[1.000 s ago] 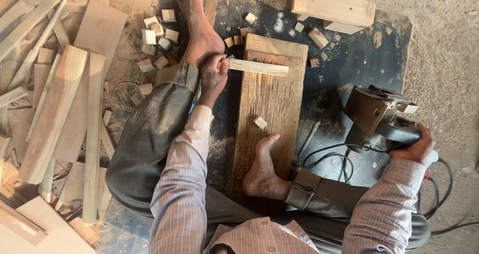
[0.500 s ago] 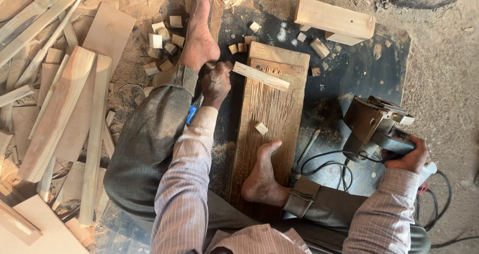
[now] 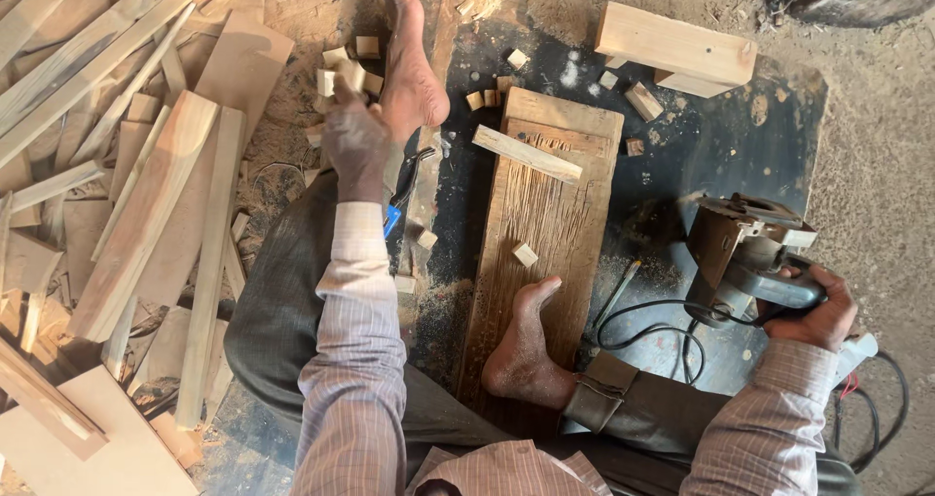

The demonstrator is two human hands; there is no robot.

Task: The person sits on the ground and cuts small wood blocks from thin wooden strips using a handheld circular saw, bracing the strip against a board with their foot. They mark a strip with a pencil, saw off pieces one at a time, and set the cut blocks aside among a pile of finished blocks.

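The single head-worn camera looks steeply down, from close above, onto the seated person's lap and workboard (image 3: 545, 233).

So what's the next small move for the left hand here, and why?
Probably drop the left hand onto a cut block in the pile of small blocks: it hovers empty just beside them, while the right hand grips the power saw parked off the board.
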